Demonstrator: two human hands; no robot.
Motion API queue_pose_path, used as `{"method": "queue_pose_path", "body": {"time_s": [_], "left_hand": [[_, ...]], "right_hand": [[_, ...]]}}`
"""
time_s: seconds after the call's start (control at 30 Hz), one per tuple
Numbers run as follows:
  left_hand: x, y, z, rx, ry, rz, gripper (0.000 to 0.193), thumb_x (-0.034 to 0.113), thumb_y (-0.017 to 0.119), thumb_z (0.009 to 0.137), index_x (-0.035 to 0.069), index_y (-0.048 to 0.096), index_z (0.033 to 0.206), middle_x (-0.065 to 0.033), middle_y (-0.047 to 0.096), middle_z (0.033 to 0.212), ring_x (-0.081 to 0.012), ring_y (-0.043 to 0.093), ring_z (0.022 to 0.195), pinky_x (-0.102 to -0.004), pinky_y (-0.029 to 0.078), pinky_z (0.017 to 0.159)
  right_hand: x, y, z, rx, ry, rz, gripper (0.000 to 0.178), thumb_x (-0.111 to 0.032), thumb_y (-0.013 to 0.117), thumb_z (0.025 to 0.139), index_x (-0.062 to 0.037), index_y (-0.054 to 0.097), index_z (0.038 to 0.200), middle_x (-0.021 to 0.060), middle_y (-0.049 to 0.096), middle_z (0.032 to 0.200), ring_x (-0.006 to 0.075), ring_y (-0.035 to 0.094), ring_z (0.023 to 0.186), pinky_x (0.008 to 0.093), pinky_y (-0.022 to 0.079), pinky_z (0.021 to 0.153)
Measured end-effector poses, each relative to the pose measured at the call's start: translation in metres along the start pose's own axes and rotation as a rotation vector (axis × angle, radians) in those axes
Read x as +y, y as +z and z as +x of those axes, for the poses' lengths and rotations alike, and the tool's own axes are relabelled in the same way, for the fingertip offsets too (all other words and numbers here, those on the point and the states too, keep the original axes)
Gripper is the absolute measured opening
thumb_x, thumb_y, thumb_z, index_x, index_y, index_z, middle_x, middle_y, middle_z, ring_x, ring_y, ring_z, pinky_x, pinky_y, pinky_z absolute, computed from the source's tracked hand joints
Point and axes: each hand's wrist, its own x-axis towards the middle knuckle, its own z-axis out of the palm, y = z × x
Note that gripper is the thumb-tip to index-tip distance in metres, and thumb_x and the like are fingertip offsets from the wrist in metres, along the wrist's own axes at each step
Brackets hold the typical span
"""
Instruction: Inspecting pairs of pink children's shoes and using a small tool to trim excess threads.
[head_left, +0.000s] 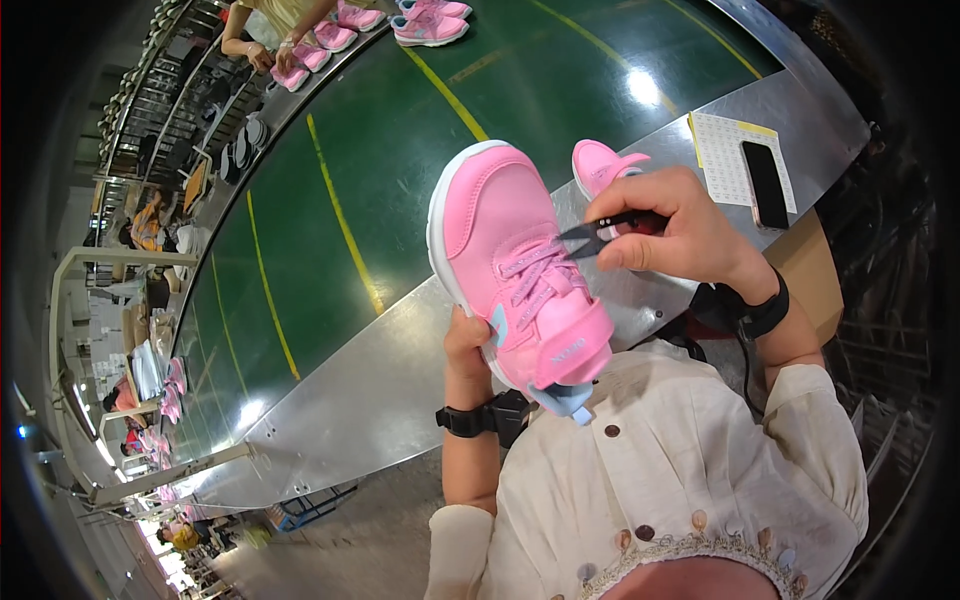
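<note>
A pink sneaker (500, 205) with a white sole is held up in front of me, its toe pointing away. My left hand (467, 345) grips it from the left side near the heel; most of those fingers are hidden behind the shoe. In my right hand (665, 225) is a pair of black thread snips (590, 238), closed in by my fingers. Their pointed tips lie at the sneaker's pink laces (540, 268). A second pink sneaker (600, 165) rests on the metal edge just behind my right hand.
A green conveyor belt (400, 150) with yellow lines runs past the metal ledge (350, 405). At the right lie a phone (765, 185) and a printed sheet (715, 150). Across the belt, a person's hands (275, 60) touch pink shoes; another pink pair (432, 25) rides the belt.
</note>
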Motion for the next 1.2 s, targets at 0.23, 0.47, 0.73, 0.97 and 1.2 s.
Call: {"method": "queue_pose_path", "body": {"time_s": [0.23,0.47,0.73,0.97,1.2], "left_hand": [[0.012,0.005,0.002,-0.117,0.013,0.200,0.088,0.048,0.068,0.066,-0.007,0.039,0.128,-0.0182,0.054,0.119,-0.0265,0.058,0.104,-0.0369,0.048,0.089],[0.010,0.006,0.003,-0.127,0.072,0.262,0.087,0.049,0.070,0.068,-0.006,0.039,0.128,-0.0173,0.054,0.120,-0.0259,0.057,0.105,-0.0378,0.047,0.089],[0.005,0.010,0.005,-0.003,0.076,0.222,0.083,0.052,0.063,0.070,-0.004,0.040,0.128,-0.0154,0.055,0.118,-0.0243,0.058,0.103,-0.0357,0.048,0.088],[0.006,0.004,0.006,-0.075,0.065,0.256,0.081,0.046,0.066,0.069,-0.005,0.041,0.127,-0.0156,0.055,0.117,-0.0247,0.058,0.102,-0.0359,0.048,0.087],[-0.002,0.003,0.007,-0.011,0.050,0.079,0.090,0.041,0.074,0.065,-0.007,0.034,0.130,-0.0191,0.051,0.122,-0.0272,0.055,0.108,-0.0381,0.045,0.091]], "right_hand": [[-0.014,-0.002,-0.002,-0.115,-0.040,-0.114,0.027,-0.022,0.078,0.069,-0.0027,0.065,0.083,0.0021,0.054,0.059,0.0089,0.045,0.050,0.0235,0.034,0.046],[-0.007,-0.002,-0.008,-0.137,-0.071,-0.130,0.025,-0.020,0.078,0.069,-0.0025,0.066,0.083,0.0032,0.056,0.063,0.0105,0.048,0.050,0.0232,0.035,0.045],[0.008,0.007,-0.006,0.059,-0.003,0.023,0.018,-0.018,0.075,0.071,-0.0038,0.068,0.078,0.0019,0.056,0.056,0.0100,0.047,0.046,0.0241,0.034,0.046],[0.003,0.004,-0.002,-0.027,-0.082,-0.173,0.018,-0.020,0.075,0.070,-0.0046,0.068,0.076,0.0034,0.055,0.054,0.0116,0.047,0.046,0.0244,0.034,0.046],[0.020,0.010,-0.004,-0.009,-0.034,0.000,0.016,-0.020,0.068,0.077,-0.0045,0.068,0.081,0.0000,0.051,0.053,0.0053,0.042,0.047,0.0228,0.030,0.045]]}}
